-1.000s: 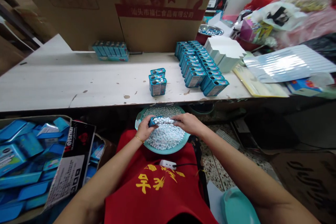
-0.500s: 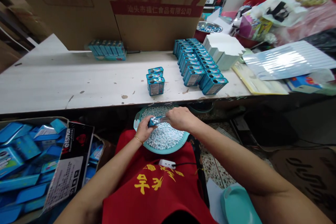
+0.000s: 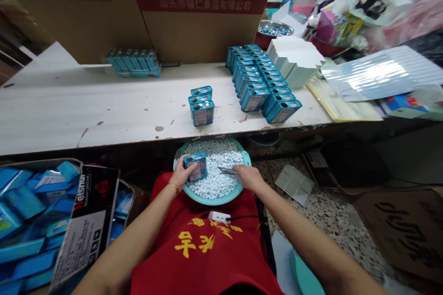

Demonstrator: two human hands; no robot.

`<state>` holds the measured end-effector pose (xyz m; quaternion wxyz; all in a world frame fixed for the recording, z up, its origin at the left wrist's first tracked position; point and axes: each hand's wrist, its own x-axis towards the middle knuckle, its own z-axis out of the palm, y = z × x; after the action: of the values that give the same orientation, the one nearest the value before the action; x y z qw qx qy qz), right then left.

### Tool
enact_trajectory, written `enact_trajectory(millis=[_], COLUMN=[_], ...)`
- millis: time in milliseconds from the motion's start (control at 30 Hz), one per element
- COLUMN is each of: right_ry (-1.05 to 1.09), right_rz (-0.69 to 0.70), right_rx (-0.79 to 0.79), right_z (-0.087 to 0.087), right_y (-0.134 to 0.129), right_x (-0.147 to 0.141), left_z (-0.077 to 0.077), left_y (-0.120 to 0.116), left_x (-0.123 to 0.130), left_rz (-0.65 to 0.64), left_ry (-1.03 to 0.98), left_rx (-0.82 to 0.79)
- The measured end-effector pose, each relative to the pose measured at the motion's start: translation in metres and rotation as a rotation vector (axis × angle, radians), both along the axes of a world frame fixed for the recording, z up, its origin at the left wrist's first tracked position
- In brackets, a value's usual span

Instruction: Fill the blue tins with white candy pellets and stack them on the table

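Holding a blue tin (image 3: pixel 200 169), the left hand (image 3: pixel 180 175) has its fingers closed around the side, thumb across the label. The tin sits above the left part of a turquoise basin (image 3: pixel 210 202) of white pellets (image 3: pixel 212 184), its printed top facing up. The fingers of the right hand (image 3: pixel 249 178) are pinched narrow on a slim metal scoop (image 3: pixel 227 171), its tip at the pellets.

The basin seems to rest on the lap, over red cloth (image 3: pixel 194 265), so a shift of the legs could tilt it and spill pellets. The tin's opening looks small; a heaped or badly aimed scoop would likely scatter some outside. A loose hold could let the tin slip into the basin. The three tins (image 3: pixel 202 115) near the bench (image 3: pixel 131 115) edge could be knocked by a raised hand.

How full the held tin is, I cannot tell. The left fingertips behind it are hidden, the scoop's handle vanishes inside the right hand, and its bowl is blurred. The carton (image 3: pixel 83 230) of blue tins is cut off at the frame's edge.
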<state>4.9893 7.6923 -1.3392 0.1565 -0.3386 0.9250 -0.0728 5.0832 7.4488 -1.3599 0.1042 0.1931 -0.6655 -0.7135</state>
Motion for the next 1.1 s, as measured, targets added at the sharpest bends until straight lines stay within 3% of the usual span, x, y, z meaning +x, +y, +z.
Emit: enact_trajectory(millis=[67, 133, 233, 367, 533, 667, 767, 900, 1100], right_ry=[-0.045, -0.072, -0.118, -0.240, -0.294, -0.281, -0.211, 0.001, 0.208], right_rz=[-0.062, -0.115, -0.151, -0.150, -0.068, 0.011, 0.089, 0.160, 0.243], right_rx=[-0.100, -0.150, -0.200, -0.394, -0.583, -0.581, -0.442, -0.127, 0.139], right_z=[-0.029, -0.045, -0.050, -0.041, -0.003, 0.043, 0.078, 0.116, 0.148], right_y=[-0.022, -0.040, -0.044, -0.025, -0.006, -0.004, -0.013, -0.034, -0.063], right_x=[0.007, 0.011, 0.008, -0.004, -0.018, -0.024, -0.021, -0.010, 0.011], left_z=[-0.006, -0.007, 0.001, 0.020, 0.032, 0.027, 0.024, 0.024, 0.023], left_y=[0.010, 0.018, 0.019, -0.002, -0.023, -0.015, -0.003, 0.007, 0.009], left_x=[-0.006, -0.010, -0.006, 0.012, 0.020, 0.008, -0.002, -0.009, -0.007], left_rz=[-0.003, -0.011, -0.037, -0.039, -0.023, -0.081, -0.117, -0.142, -0.158], left_ry=[-0.019, -0.025, 0.010, 0.067, 0.104, 0.117, 0.100, 0.078, 0.092], left_rx=[0.178, 0.261, 0.269, 0.125, -0.286, -0.437, -0.551, -0.648, -0.689])
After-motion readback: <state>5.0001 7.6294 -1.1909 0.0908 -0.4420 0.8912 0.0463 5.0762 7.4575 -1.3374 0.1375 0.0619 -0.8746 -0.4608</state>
